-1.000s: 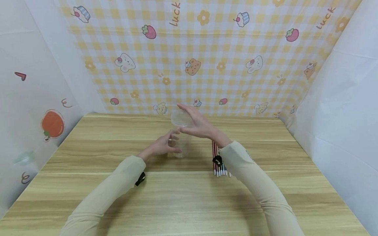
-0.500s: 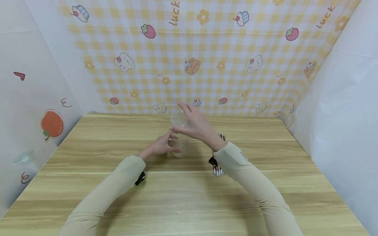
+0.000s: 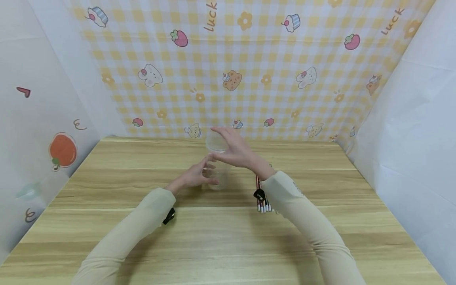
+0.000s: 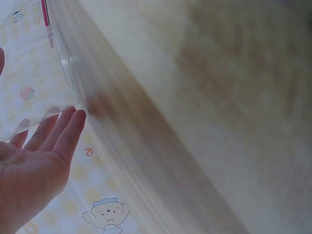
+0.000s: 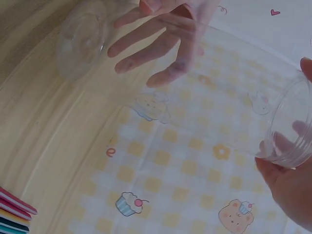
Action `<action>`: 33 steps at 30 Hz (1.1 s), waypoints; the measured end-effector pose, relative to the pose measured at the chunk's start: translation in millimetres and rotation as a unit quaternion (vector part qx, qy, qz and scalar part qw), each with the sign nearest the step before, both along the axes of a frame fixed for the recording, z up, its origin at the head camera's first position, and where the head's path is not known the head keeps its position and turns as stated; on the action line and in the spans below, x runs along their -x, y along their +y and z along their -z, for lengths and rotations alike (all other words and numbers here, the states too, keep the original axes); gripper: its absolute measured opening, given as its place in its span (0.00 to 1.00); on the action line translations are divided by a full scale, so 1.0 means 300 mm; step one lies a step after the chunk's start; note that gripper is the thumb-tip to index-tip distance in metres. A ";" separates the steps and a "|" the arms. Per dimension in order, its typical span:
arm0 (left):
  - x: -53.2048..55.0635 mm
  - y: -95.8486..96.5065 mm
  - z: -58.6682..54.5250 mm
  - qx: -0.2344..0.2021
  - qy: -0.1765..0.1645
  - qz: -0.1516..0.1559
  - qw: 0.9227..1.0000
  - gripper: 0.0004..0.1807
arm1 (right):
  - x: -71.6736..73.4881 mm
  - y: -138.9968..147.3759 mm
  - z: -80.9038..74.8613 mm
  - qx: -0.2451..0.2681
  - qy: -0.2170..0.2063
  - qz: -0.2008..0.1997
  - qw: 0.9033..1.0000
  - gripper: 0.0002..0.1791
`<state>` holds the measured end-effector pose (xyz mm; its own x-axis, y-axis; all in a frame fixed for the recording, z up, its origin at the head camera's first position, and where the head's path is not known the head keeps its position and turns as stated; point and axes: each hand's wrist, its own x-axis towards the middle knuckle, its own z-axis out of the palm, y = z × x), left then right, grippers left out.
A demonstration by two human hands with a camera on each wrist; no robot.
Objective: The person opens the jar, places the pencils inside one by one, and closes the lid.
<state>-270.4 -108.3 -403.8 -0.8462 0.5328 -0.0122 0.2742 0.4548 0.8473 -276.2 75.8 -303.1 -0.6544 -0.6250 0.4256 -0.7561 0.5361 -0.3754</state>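
A tall clear plastic jar (image 3: 222, 174) stands upright on the table. In the right wrist view its see-through body (image 5: 214, 122) lies across the picture, with the ribbed round top (image 5: 291, 156) at the right. My left hand (image 3: 194, 175) holds the jar's body from the left, thumb in front and fingers round the far side. My right hand (image 3: 238, 151) grips the round top, thumb on the near edge and fingers over the far edge. The left palm and fingers (image 4: 63, 129) show in the left wrist view, against the clear wall.
Several pencils (image 3: 263, 206) with white eraser ends lie side by side on the wooden table (image 3: 221, 245), partly under my right sleeve. A yellow checked cloth wall (image 3: 270, 55) stands at the back, with white cloth walls (image 3: 409, 107) at the sides.
My right hand has twisted on the jar's top, its wrist swinging left and then partly back right. The left hand and the jar's body have stayed almost still.
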 end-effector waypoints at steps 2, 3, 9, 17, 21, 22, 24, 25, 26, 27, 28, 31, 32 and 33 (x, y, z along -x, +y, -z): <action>-0.001 0.000 0.000 0.002 0.003 0.000 1.000 0.49 | 0.005 0.005 0.001 0.006 -0.008 -0.019 1.000 0.39; -0.001 0.000 0.000 0.003 0.003 0.000 1.000 0.50 | 0.007 0.008 0.000 0.010 -0.014 -0.027 0.999 0.39; 0.001 0.005 0.000 0.001 0.009 -0.006 1.000 0.45 | 0.002 0.015 -0.015 0.014 -0.045 -0.013 0.999 0.42; 0.001 0.001 -0.002 0.005 -0.006 -0.018 1.000 0.45 | -0.039 -0.033 -0.031 -0.067 0.052 0.123 0.989 0.44; 0.002 0.001 -0.001 0.008 -0.006 -0.019 1.000 0.45 | -0.048 -0.050 -0.031 -0.099 0.108 0.157 0.977 0.40; 0.002 0.001 -0.001 0.008 -0.006 -0.018 1.000 0.45 | -0.050 -0.051 -0.031 -0.103 0.114 0.159 0.975 0.38; 0.002 0.002 -0.001 0.009 -0.003 -0.017 1.000 0.45 | -0.052 -0.053 -0.033 -0.106 0.121 0.160 0.974 0.37; 0.002 0.002 -0.001 0.009 -0.002 -0.016 1.000 0.45 | -0.053 -0.052 -0.034 -0.105 0.122 0.157 0.974 0.36; 0.003 0.002 -0.001 0.009 -0.002 -0.016 1.000 0.46 | -0.053 -0.051 -0.034 -0.104 0.123 0.153 0.975 0.35; 0.003 0.002 0.000 0.009 -0.001 -0.016 1.000 0.45 | -0.052 -0.049 -0.034 -0.101 0.123 0.148 0.976 0.35; 0.003 0.002 0.000 0.010 -0.002 -0.016 1.000 0.45 | -0.051 -0.047 -0.034 -0.099 0.123 0.140 0.977 0.34; 0.004 0.002 0.001 0.011 -0.004 -0.019 1.000 0.43 | -0.046 -0.042 -0.033 -0.087 0.118 0.116 0.982 0.34; 0.004 0.002 0.001 0.011 -0.006 -0.019 1.000 0.42 | -0.044 -0.040 -0.033 -0.083 0.116 0.107 0.984 0.34; 0.004 0.002 0.002 0.010 -0.007 -0.019 1.000 0.42 | -0.042 -0.038 -0.032 -0.079 0.112 0.098 0.986 0.34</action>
<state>-271.5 -107.6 -404.3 -0.8659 0.4992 -0.0337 0.2449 0.4817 0.8414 -263.7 64.4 -293.4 -0.6695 -0.5665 0.4804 -0.6872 0.7179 -0.1113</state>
